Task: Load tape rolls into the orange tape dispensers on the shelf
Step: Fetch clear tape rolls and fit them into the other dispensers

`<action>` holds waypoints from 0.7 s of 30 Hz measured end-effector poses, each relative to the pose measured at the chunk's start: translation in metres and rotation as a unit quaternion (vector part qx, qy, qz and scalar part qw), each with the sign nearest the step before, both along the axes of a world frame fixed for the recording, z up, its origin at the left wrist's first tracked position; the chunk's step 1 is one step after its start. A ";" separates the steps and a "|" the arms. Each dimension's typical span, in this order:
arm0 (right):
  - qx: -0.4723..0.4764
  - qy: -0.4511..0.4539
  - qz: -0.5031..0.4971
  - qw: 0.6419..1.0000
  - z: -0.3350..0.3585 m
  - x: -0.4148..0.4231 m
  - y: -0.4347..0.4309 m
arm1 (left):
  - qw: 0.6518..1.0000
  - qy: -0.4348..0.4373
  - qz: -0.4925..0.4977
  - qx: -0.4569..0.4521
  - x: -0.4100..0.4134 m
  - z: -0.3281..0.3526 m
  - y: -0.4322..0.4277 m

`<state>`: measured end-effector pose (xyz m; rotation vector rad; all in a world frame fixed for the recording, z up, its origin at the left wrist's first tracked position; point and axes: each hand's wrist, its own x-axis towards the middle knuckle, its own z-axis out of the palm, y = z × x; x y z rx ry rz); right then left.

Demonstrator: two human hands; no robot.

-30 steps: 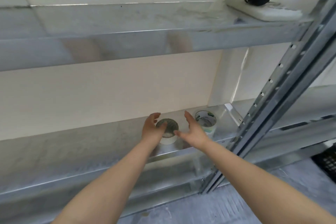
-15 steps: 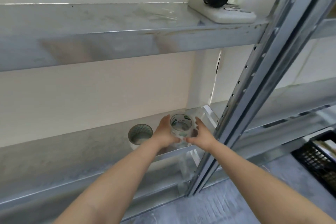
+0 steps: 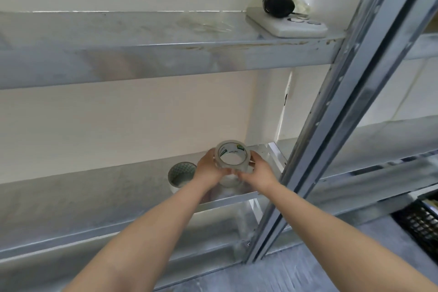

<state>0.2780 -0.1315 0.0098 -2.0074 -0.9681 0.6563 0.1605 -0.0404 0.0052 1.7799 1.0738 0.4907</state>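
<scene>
A view from head height looks down along two bare forearms reaching forward into a metal shelf unit (image 3: 166,54). A clear tape roll (image 3: 231,154) is held between both hands, lifted just above the lower shelf (image 3: 71,197) near its right end. The roll is tilted so that its open middle faces the camera, and green and white print can be seen on the inside of its core. The left hand (image 3: 209,169) is curled around the left side of the roll, and its grip is pressed against the roll's outer wall. The right hand (image 3: 257,172) is curled around the right side, its grip likewise closed on the roll, with the fingertips (image 3: 239,174) tucked beneath the lower edge.

A second tape roll (image 3: 182,176) is seen lying flat on the lower shelf, just to the left of the left hand, with a patterned surface visible through its middle.

On the upper shelf, toward the right, a white power strip (image 3: 288,27) is laid flat, and a round black object (image 3: 278,5) is resting on its far end. A slanted steel post (image 3: 331,125) with a row of holes is seen to the right of the hands. A black crate (image 3: 422,220) is partly visible at the right edge, on a grey floor (image 3: 308,275).
</scene>
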 end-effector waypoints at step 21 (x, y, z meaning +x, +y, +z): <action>0.095 0.006 0.295 0.951 0.057 -0.287 0.146 | 0.953 -0.038 0.289 0.079 -0.326 0.058 0.067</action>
